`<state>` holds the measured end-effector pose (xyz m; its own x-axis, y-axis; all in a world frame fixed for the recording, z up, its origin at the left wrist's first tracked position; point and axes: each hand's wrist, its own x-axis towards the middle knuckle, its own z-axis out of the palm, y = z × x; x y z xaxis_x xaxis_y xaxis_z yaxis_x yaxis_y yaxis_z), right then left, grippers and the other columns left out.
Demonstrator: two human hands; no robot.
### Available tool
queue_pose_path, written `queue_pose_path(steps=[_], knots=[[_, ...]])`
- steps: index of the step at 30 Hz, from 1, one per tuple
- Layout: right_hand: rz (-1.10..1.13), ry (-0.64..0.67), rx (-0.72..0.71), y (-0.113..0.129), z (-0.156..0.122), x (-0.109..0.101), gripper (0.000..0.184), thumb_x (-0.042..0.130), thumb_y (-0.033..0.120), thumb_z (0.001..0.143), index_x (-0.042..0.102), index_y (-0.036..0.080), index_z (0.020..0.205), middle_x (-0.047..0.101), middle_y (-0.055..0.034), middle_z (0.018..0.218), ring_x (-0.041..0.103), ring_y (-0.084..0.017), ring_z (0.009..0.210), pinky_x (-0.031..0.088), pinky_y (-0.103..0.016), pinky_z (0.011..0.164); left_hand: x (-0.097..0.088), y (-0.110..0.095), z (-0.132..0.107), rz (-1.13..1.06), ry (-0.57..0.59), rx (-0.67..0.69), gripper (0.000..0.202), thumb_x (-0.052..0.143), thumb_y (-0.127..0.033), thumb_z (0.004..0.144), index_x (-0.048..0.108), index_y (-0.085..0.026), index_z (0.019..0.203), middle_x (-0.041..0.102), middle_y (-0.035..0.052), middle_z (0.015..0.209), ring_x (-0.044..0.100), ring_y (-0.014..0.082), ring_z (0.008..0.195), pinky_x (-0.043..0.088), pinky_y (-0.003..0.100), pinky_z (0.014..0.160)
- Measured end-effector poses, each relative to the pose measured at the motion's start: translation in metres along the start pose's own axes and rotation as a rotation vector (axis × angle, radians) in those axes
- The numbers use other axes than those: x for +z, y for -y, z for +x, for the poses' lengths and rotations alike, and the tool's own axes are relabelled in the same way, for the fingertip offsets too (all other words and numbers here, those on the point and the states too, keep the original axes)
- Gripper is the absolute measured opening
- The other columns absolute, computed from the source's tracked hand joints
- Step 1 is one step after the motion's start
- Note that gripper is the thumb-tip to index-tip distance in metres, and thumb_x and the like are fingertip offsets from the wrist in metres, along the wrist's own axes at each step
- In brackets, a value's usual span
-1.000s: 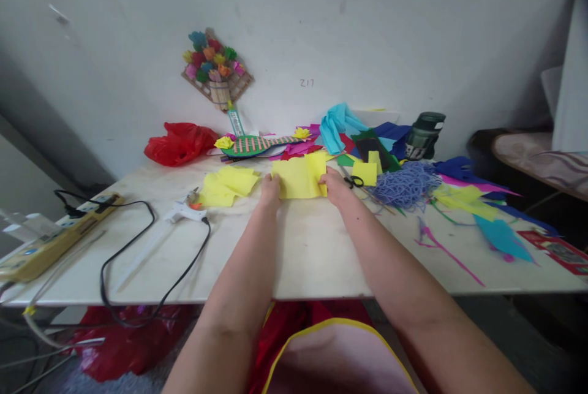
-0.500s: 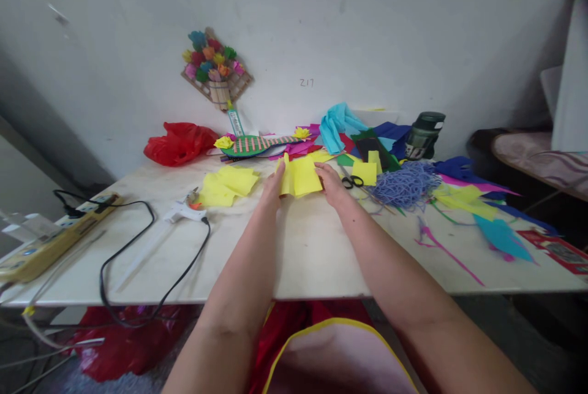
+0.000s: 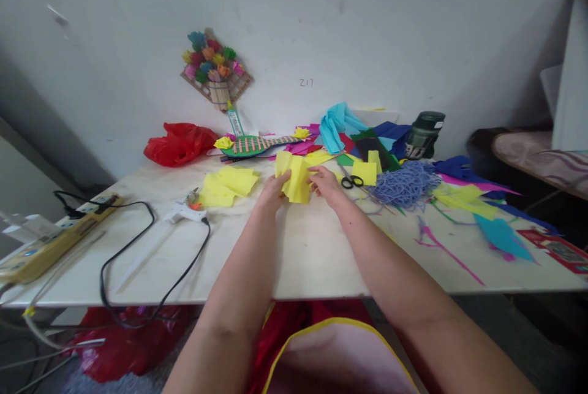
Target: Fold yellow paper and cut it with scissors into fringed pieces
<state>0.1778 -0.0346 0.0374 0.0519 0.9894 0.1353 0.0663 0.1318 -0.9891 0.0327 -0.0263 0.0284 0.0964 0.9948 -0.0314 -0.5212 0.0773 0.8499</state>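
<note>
A yellow paper sheet point(image 3: 294, 178) is bunched into folds between both hands over the far middle of the white table point(image 3: 303, 253). My left hand point(image 3: 271, 193) pinches its left side, fingers closed on it. My right hand point(image 3: 325, 185) grips its right side, fingers curled on the paper. A stack of yellow paper pieces point(image 3: 227, 185) lies just left of my left hand. Black-handled scissors point(image 3: 353, 182) lie just right of my right hand.
A glue gun point(image 3: 186, 214) with a black cord point(image 3: 133, 259) and a yellow power strip point(image 3: 50, 238) lie at the left. A red bag point(image 3: 179, 143), coloured paper scraps point(image 3: 463, 198), blue string point(image 3: 407, 184) and a dark green bottle point(image 3: 425, 135) crowd the back and right.
The flat yellow sheet has been folded and bunched narrower. Both hands have moved closer together, the right hand moving left.
</note>
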Motion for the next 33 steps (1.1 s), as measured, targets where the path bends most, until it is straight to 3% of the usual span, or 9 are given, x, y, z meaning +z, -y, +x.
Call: queue_pose_path(steps=[3, 7, 13, 20, 24, 29, 33], knots=[[0.036, 0.054, 0.023, 0.002, -0.003, 0.002, 0.016, 0.052, 0.028, 0.071, 0.054, 0.017, 0.083, 0.057, 0.0012, 0.066, 0.048, -0.006, 0.041, 0.032, -0.017, 0.034, -0.001, -0.001, -0.001, -0.072, 0.057, 0.036, 0.026, 0.067, -0.023, 0.065, 0.059, -0.013, 0.087, 0.065, 0.0073, 0.076, 0.063, 0.0206, 0.074, 0.05, 0.035, 0.074], [0.097, 0.128, 0.001, 0.004, -0.007, 0.005, 0.026, 0.058, 0.039, 0.068, 0.056, 0.018, 0.082, 0.06, 0.0004, 0.07, 0.053, -0.01, 0.051, 0.04, -0.02, 0.042, -0.001, -0.002, -0.002, -0.152, 0.121, 0.007, 0.026, 0.063, -0.02, 0.069, 0.057, -0.012, 0.093, 0.065, 0.0073, 0.08, 0.063, 0.02, 0.078, 0.047, 0.037, 0.081], [0.223, 0.214, -0.101, -0.001, -0.006, 0.008, 0.029, 0.067, 0.033, 0.057, 0.061, 0.017, 0.081, 0.064, 0.0001, 0.075, 0.059, -0.015, 0.071, 0.045, -0.027, 0.066, 0.001, -0.006, -0.005, -0.248, 0.152, -0.021, 0.023, 0.055, -0.017, 0.075, 0.056, -0.011, 0.097, 0.066, 0.007, 0.082, 0.063, 0.0188, 0.079, 0.045, 0.036, 0.085], [0.333, 0.054, 0.017, -0.007, 0.003, 0.005, 0.026, 0.068, 0.031, 0.052, 0.061, 0.016, 0.073, 0.064, -0.0006, 0.066, 0.058, -0.015, 0.063, 0.045, -0.028, 0.061, 0.004, -0.011, -0.008, -0.361, 0.159, 0.041, 0.021, 0.053, -0.018, 0.077, 0.058, -0.014, 0.098, 0.066, 0.0059, 0.087, 0.062, 0.0174, 0.084, 0.044, 0.034, 0.087], [0.347, -0.046, 0.012, -0.006, 0.006, 0.001, 0.024, 0.062, 0.029, 0.056, 0.06, 0.016, 0.076, 0.063, -0.0018, 0.071, 0.058, -0.015, 0.065, 0.044, -0.027, 0.059, -0.002, -0.009, 0.003, -0.373, -0.036, 0.074, 0.022, 0.053, -0.018, 0.078, 0.057, -0.017, 0.099, 0.066, 0.0048, 0.087, 0.062, 0.0167, 0.085, 0.045, 0.033, 0.086], [0.285, -0.105, -0.05, -0.002, 0.009, -0.009, 0.055, 0.049, 0.018, 0.056, 0.048, 0.022, 0.111, 0.062, -0.0007, 0.079, 0.057, -0.016, 0.065, 0.042, -0.026, 0.052, -0.011, -0.004, 0.017, -0.289, -0.385, 0.159, 0.023, 0.051, -0.015, 0.078, 0.055, -0.021, 0.1, 0.063, 0.004, 0.098, 0.06, 0.017, 0.09, 0.048, 0.035, 0.081], [0.235, -0.141, -0.114, -0.005, 0.011, -0.015, 0.053, 0.043, 0.014, 0.052, 0.052, 0.023, 0.103, 0.057, 0.0023, 0.071, 0.051, -0.012, 0.058, 0.038, -0.023, 0.049, -0.013, -0.001, 0.019, -0.189, -0.395, 0.191, 0.019, 0.051, -0.019, 0.078, 0.055, -0.02, 0.096, 0.062, 0.0051, 0.102, 0.06, 0.0176, 0.09, 0.048, 0.035, 0.079]])
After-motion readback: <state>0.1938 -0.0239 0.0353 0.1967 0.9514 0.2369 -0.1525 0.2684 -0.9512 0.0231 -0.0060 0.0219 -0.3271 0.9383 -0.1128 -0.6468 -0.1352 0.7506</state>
